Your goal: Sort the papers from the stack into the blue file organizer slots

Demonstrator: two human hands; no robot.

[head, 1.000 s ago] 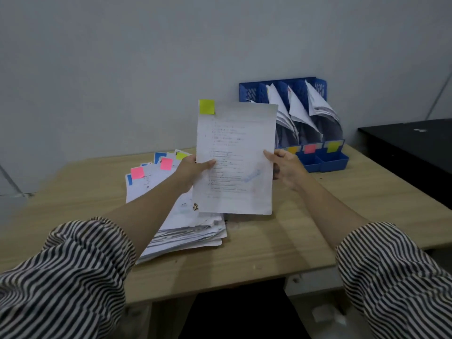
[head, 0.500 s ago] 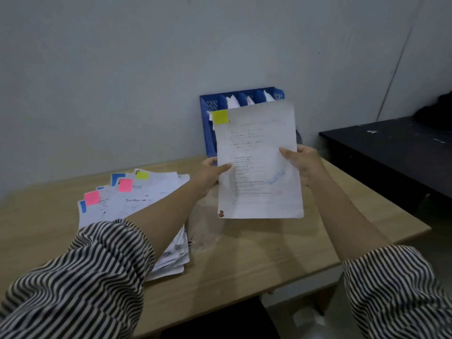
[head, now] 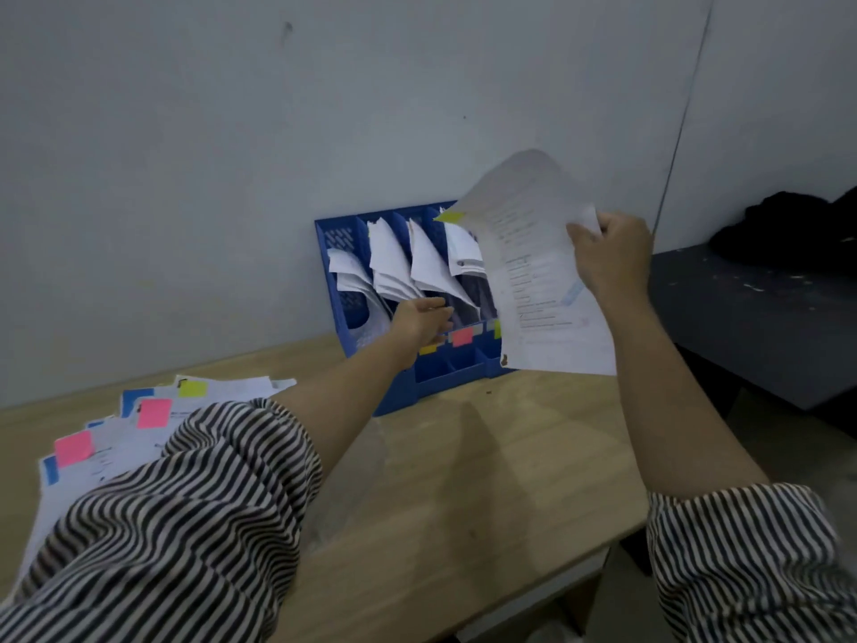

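Standing against the wall at the back of the wooden table (head: 463, 480), the blue file organizer (head: 345, 290) is holding curled white papers in its slots, with small yellow and pink tags on its front lip; its right end is hidden behind the sheet (head: 542, 271) being held up in front of it. To the organizer's left, the stack of papers (head: 139, 424) is lying on the table with pink, yellow and blue tags showing, and a striped sleeve (head: 185, 512) is covering much of it. The right hand (head: 612, 262) is gripping the sheet's right edge, closed on it, and the sheet is tilting, blurred, its print unreadable and a yellow tag at its upper left corner. The left hand (head: 424, 317) is reaching to the papers in the organizer's middle slots, fingers partly curled; whether it is gripping anything cannot be told.
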